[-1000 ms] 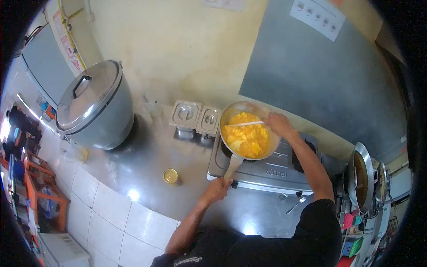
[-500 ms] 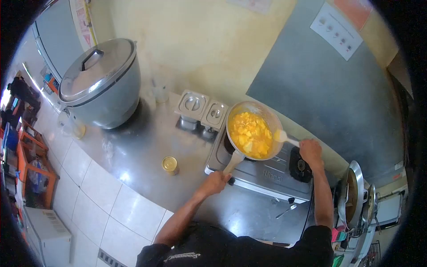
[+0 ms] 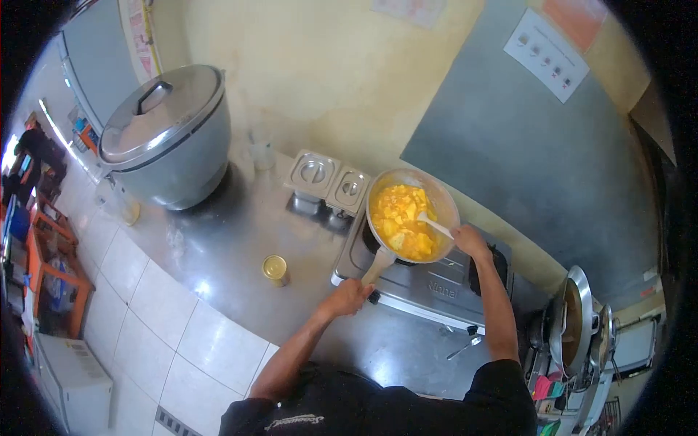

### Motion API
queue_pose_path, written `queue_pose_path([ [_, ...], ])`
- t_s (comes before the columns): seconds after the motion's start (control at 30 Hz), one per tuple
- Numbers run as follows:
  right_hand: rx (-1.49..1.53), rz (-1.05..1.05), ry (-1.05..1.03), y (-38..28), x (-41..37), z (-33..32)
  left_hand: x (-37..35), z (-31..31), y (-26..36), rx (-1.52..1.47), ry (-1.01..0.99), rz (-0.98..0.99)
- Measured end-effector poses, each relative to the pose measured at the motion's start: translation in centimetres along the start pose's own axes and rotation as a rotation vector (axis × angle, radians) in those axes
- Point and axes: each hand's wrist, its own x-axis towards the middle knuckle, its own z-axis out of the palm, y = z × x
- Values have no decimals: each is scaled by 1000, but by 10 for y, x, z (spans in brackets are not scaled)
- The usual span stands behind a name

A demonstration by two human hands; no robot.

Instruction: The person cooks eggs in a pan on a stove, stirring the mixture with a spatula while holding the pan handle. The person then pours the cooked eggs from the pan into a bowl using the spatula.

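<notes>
A deep frying pan [image 3: 445, 198] sits over the left burner of a two-burner gas stove [image 3: 429, 285]. Bright yellow scrambled egg [image 3: 407, 221] in wet, chunky curds covers its bottom. My left hand [image 3: 347, 296] is closed around the pan's pale handle [image 3: 378, 265] at the stove's front edge. In my right hand [image 3: 471, 240] is a light-coloured spatula [image 3: 438, 227], gripped at the handle. Its head dips into the egg on the pan's right side, and the blade is partly hidden by the egg.
Two lidded steel containers [image 3: 313, 172] stand left of the pan. A gold-lidded jar [image 3: 275, 269] is on the steel counter [image 3: 225, 251]. A large lidded pot [image 3: 171, 138] stands at the back left. A spoon [image 3: 463, 347] lies before the stove; large pans [image 3: 574, 323] are at right.
My right hand has moved left, bringing the spatula from the pan's right rim into the egg. My left hand keeps hold of the handle, and the egg is slightly rearranged.
</notes>
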Motion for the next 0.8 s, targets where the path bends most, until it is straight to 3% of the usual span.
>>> queue_pose_path([
  [0.2,25,-90,6,-63,10,-15,-2,2,1,60,57,51],
  [0.37,-85,-399,169,-59,-26,-13,-5,7,4,22,65,2],
  [0.4,-104,-426,176,-62,-42,-17,-12,6,7,109,106,168],
  [0.47,-138,-550,331,-52,-59,-7,-14,9,6,182,136,198],
  [0.5,-140,-538,336,-58,-75,-16,-8,12,2,145,115,76],
  [0.63,-81,-436,391,-68,-91,-42,16,26,-31,56,198,119],
  [0.7,-322,-103,211,-66,-93,-59,27,32,-39,50,199,149],
  [0.73,-321,-113,212,-58,-86,-54,28,32,-40,52,193,150],
  [0.8,-321,58,272,-29,-58,-41,20,28,-31,57,187,148],
])
